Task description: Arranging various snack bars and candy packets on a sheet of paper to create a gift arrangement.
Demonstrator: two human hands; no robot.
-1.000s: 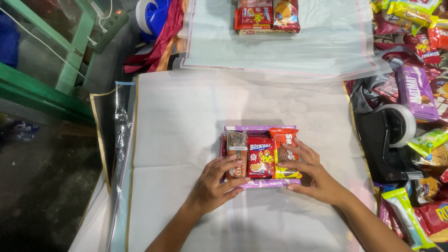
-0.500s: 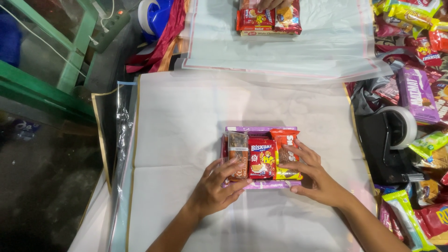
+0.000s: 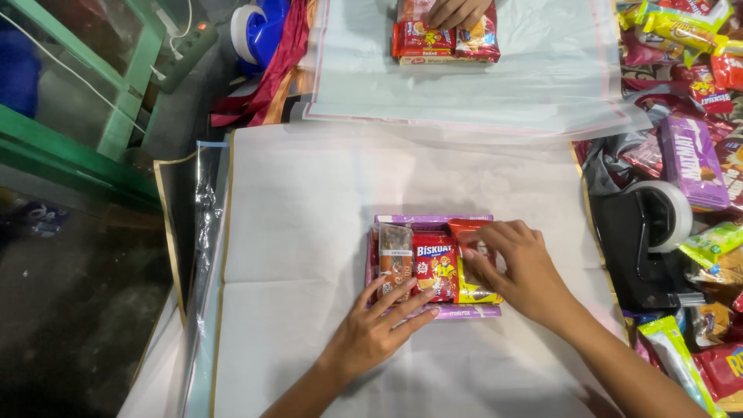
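At the centre of the frame, slightly low, sits a small rectangular stack of snack packets (image 3: 433, 267) on a wide sheet of pale wrapping paper (image 3: 309, 232). My left hand (image 3: 379, 329) lies flat against the stack's lower left edge, fingers spread and stretched over a brown, clear-wrapped bar (image 3: 395, 255) and the bottom of a red biscuit packet (image 3: 435, 263); it presses rather than grasps, holding nothing closed. My right hand (image 3: 518, 271) comes in from the lower right and rests on the stack's right side, fingers curled down over an orange packet (image 3: 468, 231) and a yellow packet (image 3: 474, 290) beneath it; whether the fingertips pinch a packet or only push on it, I cannot tell. A flat purple packet (image 3: 433, 220) forms the base, its edges showing above and below the others.

At the top centre, another person's hand (image 3: 457, 11) rests on a second bundle of red snack packets (image 3: 445, 42) lying on a translucent plastic sheet (image 3: 542, 77). On the right edge a black tape dispenser with a white roll (image 3: 650, 232) stands just beside a heap of loose, brightly coloured snack packets (image 3: 696, 101). A green metal frame (image 3: 116, 116) fills the upper left.
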